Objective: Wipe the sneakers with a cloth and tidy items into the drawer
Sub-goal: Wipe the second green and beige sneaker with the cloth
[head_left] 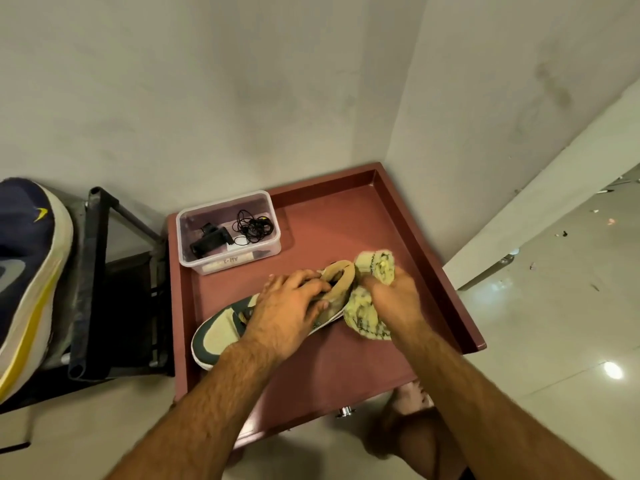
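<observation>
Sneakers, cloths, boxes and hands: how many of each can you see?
Sneakers: 2, the green-and-tan sneaker in the drawer and the navy sneaker on the rack
Cloths: 1, the yellow cloth
Boxes: 1, the clear plastic box
Hands: 2, the left hand on the sneaker, the right hand gripping the cloth
Total: 6

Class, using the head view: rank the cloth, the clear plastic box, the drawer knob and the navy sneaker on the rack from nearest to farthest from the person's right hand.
From the right hand:
1. Cloth, held in that hand.
2. Clear plastic box, back left in the drawer, and drawer knob, on the front edge: too close to call.
3. Navy sneaker, far left on the rack.
</observation>
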